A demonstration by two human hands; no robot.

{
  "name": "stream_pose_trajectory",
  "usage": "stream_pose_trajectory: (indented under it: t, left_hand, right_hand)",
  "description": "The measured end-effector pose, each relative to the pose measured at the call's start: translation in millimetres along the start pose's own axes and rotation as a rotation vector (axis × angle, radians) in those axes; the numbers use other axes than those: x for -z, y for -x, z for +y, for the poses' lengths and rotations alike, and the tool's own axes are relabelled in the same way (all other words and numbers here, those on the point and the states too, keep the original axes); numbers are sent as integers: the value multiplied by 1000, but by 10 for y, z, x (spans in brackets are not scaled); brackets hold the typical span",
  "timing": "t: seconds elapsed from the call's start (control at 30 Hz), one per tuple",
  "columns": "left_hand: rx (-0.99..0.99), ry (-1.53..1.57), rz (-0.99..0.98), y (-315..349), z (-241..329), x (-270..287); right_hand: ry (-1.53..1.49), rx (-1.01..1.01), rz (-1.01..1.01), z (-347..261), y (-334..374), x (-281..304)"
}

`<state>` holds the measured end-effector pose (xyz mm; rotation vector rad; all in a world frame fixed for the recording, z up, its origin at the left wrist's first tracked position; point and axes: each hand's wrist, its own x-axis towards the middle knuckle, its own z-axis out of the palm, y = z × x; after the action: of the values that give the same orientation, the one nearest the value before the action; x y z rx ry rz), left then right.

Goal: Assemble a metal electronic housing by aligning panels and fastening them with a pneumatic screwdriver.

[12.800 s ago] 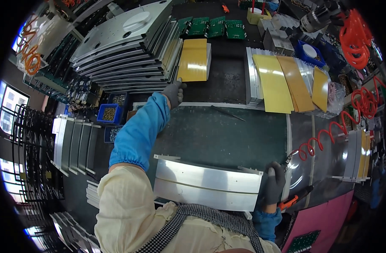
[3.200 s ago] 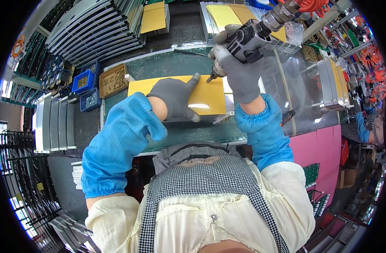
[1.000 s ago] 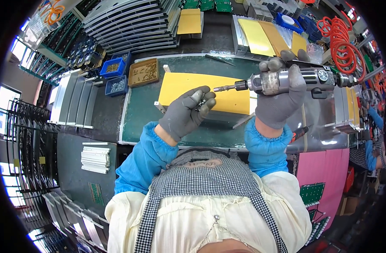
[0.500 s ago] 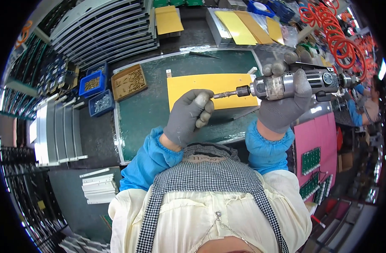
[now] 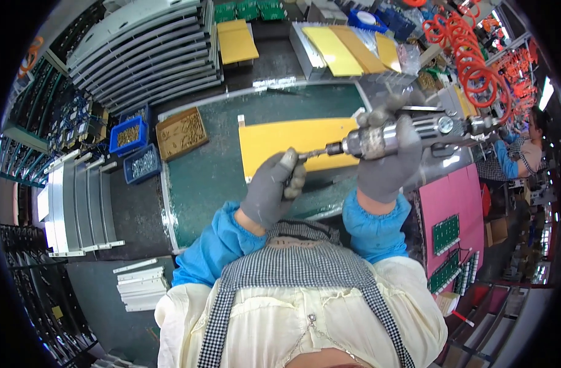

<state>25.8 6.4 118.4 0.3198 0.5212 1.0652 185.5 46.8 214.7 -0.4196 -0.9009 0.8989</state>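
Observation:
My right hand (image 5: 384, 175), in a grey glove, is wrapped round a silver and black air screwdriver (image 5: 430, 127) held level, its bit (image 5: 314, 153) pointing left. At the bit's tip, my gloved left hand (image 5: 265, 193) is closed with thumb and forefinger pinched together. What small thing those fingers hold is hidden. Below both hands lies a yellow sheet (image 5: 280, 138) on top of a flat metal part, with small white posts at its far corners. The part rests on a green work mat (image 5: 200, 178).
Left of the mat stand a cardboard tray (image 5: 170, 147) of brass-coloured pieces and blue bins (image 5: 126, 149) of small hardware. Stacked metal panels (image 5: 139, 55) rise at far left. A coiled red air hose (image 5: 476, 73) hangs at right, above a pink sheet (image 5: 434, 202) bearing green circuit boards.
Both hands and the air screwdriver have shifted left and slightly nearer me, the bit tip still at my left fingertips. The whole view has also moved a little.

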Motion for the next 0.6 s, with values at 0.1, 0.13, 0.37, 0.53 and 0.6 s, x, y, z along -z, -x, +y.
stream_pose_trajectory:
  t: [0.1,0.13,0.37,0.53,0.6]
  left_hand:
    - [-22,-96,17,45,-59,-15]
    - [-21,-116,27,54,-61,-37]
    - [53,-291,53,197,34,-111]
    - [-291,-803,115,519,482,-79]
    - [-427,-927,181,441,642,110]
  right_hand:
    - [-61,-17,-16,-5,28,61]
    - [-61,-13,-36,-20,23,72]
    - [-66,-99,16,8,16,235]
    - [3,-28,-29,56,-2,201]
    - [40,22,-68,121,-12,156]
